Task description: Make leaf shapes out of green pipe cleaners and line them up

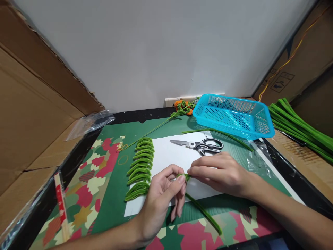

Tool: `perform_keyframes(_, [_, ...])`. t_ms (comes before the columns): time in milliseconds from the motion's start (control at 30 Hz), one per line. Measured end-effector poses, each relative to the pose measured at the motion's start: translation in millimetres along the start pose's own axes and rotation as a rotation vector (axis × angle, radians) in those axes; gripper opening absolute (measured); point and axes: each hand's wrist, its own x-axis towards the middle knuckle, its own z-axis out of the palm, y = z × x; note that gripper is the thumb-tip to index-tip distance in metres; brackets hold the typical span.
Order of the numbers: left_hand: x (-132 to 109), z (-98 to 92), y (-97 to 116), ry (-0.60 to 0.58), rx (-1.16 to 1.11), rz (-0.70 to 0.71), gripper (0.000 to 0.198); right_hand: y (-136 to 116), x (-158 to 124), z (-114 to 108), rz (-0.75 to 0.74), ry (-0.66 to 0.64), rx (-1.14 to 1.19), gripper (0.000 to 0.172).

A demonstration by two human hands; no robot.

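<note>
Between both hands is a green pipe cleaner (204,212), its long free end slanting down to the right over the mat. My left hand (166,192) pinches it between thumb and forefinger, where it is bent. Close by, the fingertips of my right hand (221,172) are closed on the same bent part, which they partly hide. To the left of my left hand lies a column of several folded green pipe-cleaner leaves (140,159). Scissors (200,144) with black and grey handles rest on the white paper (166,149), just beyond my right hand.
A blue perforated basket (234,133) stands at the back right. Another green pipe cleaner (221,132) lies before it. Orange flowers (182,104) on green stems lie left of the basket. A bundle of green pipe cleaners (299,128) is at far right. Chopsticks in a red-white wrapper (61,205) lie left.
</note>
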Motion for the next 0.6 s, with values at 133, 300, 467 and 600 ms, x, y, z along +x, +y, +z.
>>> perform_keyframes(133, [0,0.5,0,-0.028,0.018,-0.010,0.029,-1,1,0,-0.075,0.041,-0.064,0.016])
perform_keyframes(300, [2,0.8,-4,-0.009,0.043,0.008,0.029,-5,9,1,0.162,0.052,0.209,0.006])
perform_keyframes(467, [-2,-1.7,-7,-0.097,0.096,-0.029,0.028,-11,11,2,0.345,0.093,0.443,0.006])
perform_keyframes(600, [-3,-0.4,-7,-0.072,0.121,-0.027,0.027,-13,9,2,0.319,0.077,0.427,0.007])
